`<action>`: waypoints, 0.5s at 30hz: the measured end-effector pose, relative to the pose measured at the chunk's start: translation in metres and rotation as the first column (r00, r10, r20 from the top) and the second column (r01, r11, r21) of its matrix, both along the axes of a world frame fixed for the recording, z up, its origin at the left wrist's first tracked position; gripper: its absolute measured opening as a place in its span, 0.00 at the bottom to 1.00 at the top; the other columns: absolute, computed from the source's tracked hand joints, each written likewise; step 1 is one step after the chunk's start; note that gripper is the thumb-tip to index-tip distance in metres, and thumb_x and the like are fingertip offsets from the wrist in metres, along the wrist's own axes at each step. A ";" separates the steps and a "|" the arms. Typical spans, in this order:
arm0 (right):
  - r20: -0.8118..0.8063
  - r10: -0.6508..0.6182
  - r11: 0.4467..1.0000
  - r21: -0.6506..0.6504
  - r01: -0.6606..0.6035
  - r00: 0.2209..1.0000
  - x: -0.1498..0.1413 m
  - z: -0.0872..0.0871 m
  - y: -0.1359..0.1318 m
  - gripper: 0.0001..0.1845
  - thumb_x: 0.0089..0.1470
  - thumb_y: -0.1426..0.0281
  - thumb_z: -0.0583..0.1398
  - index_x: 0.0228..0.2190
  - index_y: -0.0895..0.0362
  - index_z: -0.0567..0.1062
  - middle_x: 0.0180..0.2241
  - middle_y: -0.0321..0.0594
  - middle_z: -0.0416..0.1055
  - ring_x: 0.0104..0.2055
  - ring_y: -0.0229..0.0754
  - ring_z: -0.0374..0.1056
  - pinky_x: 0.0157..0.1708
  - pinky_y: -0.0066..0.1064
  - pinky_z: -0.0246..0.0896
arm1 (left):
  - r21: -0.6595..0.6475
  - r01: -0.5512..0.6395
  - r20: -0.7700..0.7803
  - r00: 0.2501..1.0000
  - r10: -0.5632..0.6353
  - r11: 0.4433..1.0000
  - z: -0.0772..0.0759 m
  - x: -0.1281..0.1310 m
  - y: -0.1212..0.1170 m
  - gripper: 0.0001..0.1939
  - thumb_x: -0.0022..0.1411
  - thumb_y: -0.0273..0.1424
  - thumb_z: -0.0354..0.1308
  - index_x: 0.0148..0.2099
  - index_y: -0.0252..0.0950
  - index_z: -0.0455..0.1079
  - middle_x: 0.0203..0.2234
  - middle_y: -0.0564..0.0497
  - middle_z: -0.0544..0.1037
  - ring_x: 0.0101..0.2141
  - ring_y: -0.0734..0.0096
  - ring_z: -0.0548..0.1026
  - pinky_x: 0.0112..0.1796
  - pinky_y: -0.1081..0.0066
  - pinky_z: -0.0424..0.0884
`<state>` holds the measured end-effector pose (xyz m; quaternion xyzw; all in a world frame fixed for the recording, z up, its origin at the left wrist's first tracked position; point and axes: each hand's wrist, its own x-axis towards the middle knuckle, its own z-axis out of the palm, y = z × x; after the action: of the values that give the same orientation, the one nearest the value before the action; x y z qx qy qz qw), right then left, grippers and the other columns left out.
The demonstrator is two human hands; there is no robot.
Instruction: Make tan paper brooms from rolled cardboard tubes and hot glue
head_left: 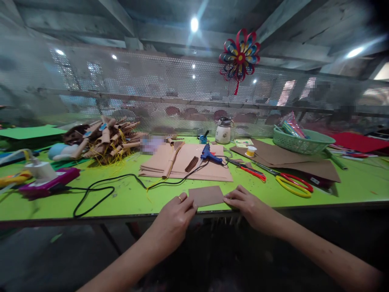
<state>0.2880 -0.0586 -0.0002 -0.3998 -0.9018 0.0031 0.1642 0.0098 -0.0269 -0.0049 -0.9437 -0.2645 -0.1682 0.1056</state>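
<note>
A small rectangle of brown paper (206, 196) lies at the front edge of the green table. My left hand (178, 217), with a ring on one finger, pinches its left end. At the right end, my right hand (247, 207) grips the near corner between thumb and fingers. Just behind the piece is a stack of larger brown paper sheets (212, 172). On that stack rest a blue glue gun (209, 155), a small pleated brown paper strip (191, 164) and a rolled paper bundle (172, 160) tied with yellow string.
Red-and-yellow-handled scissors (293, 184) and red-handled pliers (253, 173) lie to the right, before a green basket (304, 142). A black cord (114, 188) runs left to a purple power strip (50, 182). Rolled paper pieces (106, 140) are heaped back left; a bottle (223, 132) stands behind.
</note>
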 end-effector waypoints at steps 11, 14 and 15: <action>0.194 -0.069 0.995 0.083 0.054 0.978 -0.014 0.007 -0.008 0.23 0.48 0.85 0.52 0.47 0.62 0.70 0.39 0.50 0.66 0.43 0.49 0.57 0.43 0.42 0.60 | -0.053 -0.034 -0.201 0.979 0.023 0.998 0.034 0.018 0.007 0.08 0.59 0.22 0.52 0.38 0.34 0.71 0.33 0.45 0.73 0.37 0.59 0.70 0.38 0.61 0.70; 0.206 -0.104 0.992 0.092 0.087 0.973 -0.019 0.005 -0.012 0.23 0.47 0.86 0.52 0.45 0.64 0.70 0.39 0.50 0.66 0.42 0.48 0.57 0.42 0.41 0.60 | -0.037 -0.006 -0.248 0.969 -0.004 0.999 0.039 0.020 0.008 0.07 0.58 0.22 0.53 0.37 0.33 0.71 0.32 0.44 0.73 0.36 0.58 0.70 0.36 0.62 0.70; 0.212 -0.116 0.991 0.097 0.098 0.970 -0.020 0.005 -0.014 0.23 0.47 0.86 0.52 0.44 0.64 0.71 0.39 0.50 0.66 0.42 0.48 0.57 0.42 0.41 0.60 | -0.027 0.009 -0.250 0.968 -0.016 1.000 0.039 0.020 0.008 0.07 0.58 0.22 0.54 0.37 0.33 0.71 0.32 0.44 0.73 0.36 0.59 0.70 0.37 0.62 0.70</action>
<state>0.2678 -0.0723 0.0046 -0.4384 -0.8907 -0.0880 0.0818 0.0294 -0.0190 0.0340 -0.9603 -0.2452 -0.0451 0.1251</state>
